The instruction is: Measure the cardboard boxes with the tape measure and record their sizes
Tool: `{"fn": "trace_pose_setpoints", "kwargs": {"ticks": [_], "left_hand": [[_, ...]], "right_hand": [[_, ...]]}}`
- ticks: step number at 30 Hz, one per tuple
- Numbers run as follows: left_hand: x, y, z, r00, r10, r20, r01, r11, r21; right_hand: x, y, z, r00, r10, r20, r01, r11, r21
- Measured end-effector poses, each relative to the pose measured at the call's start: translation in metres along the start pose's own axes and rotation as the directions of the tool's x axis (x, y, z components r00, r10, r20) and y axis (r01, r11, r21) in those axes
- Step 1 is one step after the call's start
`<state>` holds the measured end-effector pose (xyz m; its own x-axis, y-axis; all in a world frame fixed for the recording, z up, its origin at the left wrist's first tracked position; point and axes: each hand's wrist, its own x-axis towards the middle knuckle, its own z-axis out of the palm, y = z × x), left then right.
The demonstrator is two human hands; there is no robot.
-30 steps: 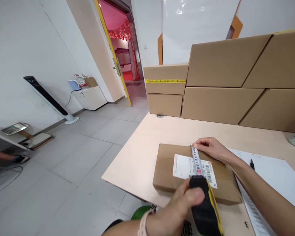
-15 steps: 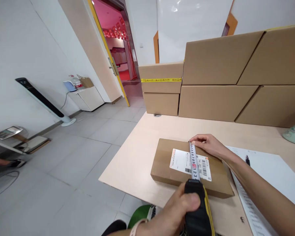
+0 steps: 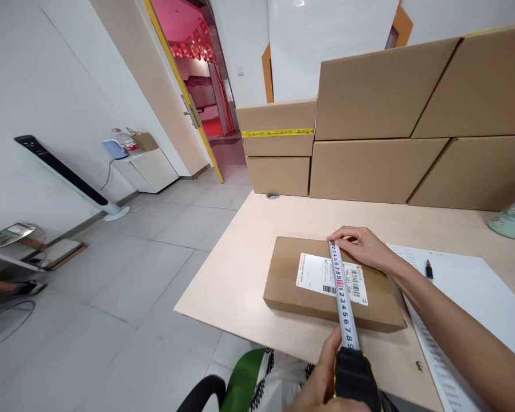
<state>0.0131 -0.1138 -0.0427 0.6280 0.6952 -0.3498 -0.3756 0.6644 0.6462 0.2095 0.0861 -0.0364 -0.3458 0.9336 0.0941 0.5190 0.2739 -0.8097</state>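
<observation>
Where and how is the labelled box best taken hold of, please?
Probably grip the box at its left end, from the left, pressing its front and back sides: it lies flat, hiding its underside; the tape measure crosses its middle, and the right hand is at the back edge.

digits 1 to 9 on the tape blade (image 3: 344, 309), white label (image 3: 311, 271) mostly illegible

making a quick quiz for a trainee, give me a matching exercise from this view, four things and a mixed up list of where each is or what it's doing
1. left hand
2. right hand
3. pen
4. label

A. lies on the paper
B. at the far end of the blade
C. stuck on top of the parcel
D. holds the black tape measure

Pairs: 1-D; 2-B; 3-A; 4-C
</observation>
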Motion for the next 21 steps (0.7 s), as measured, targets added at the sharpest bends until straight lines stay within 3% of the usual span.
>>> {"fn": "trace_pose_setpoints", "kwargs": {"ticks": [5, 12, 21], "left_hand": [[0.0019, 0.0004, 0.0032, 1.0, 0.018, 0.0, -0.018, 1.0, -0.012], [0.0063, -0.0035, 0.0027, 0.999, 0.04, -0.02, -0.041, 0.999, -0.01], [0.0032, 0.0008, 0.0059, 0.999, 0.031, -0.015, -0.031, 0.999, 0.01]], "right_hand": [[-0.0008, -0.0039, -0.001, 1.0, 0.006, 0.008, -0.005, 0.996, -0.09], [-0.0011, -0.005, -0.0032, 0.994, -0.069, 0.086, 0.065, 0.997, 0.048], [-0.0013, -0.0005, -0.0026, 0.994, 0.055, 0.095, -0.066, 0.991, 0.118]]}}
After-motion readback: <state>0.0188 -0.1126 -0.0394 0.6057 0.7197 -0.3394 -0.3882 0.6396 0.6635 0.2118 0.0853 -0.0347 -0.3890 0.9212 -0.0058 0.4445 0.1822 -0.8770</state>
